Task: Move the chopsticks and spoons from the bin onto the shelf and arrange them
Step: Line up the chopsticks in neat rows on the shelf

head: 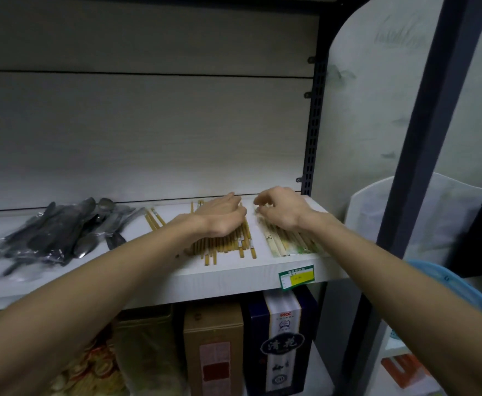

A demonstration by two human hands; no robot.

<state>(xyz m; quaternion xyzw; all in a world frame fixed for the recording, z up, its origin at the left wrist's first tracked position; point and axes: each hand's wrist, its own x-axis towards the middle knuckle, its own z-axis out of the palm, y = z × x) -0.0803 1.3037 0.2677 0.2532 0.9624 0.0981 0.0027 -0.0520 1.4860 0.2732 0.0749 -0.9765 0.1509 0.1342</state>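
Observation:
On the white shelf lie several brown chopsticks side by side, with my left hand resting flat on top of them, fingers straight. Just to their right is a pack of pale chopsticks in clear wrapping. My right hand hovers over its far end with fingers curled down onto it; whether they pinch it I cannot tell. A few more brown chopsticks lie apart to the left. A heap of dark metal spoons in plastic sleeves fills the shelf's left part.
A green and yellow price tag hangs on the shelf's front edge. Below stand boxed bottles and a brown carton. A blue bin rim shows at the lower right. A dark upright post stands to the right.

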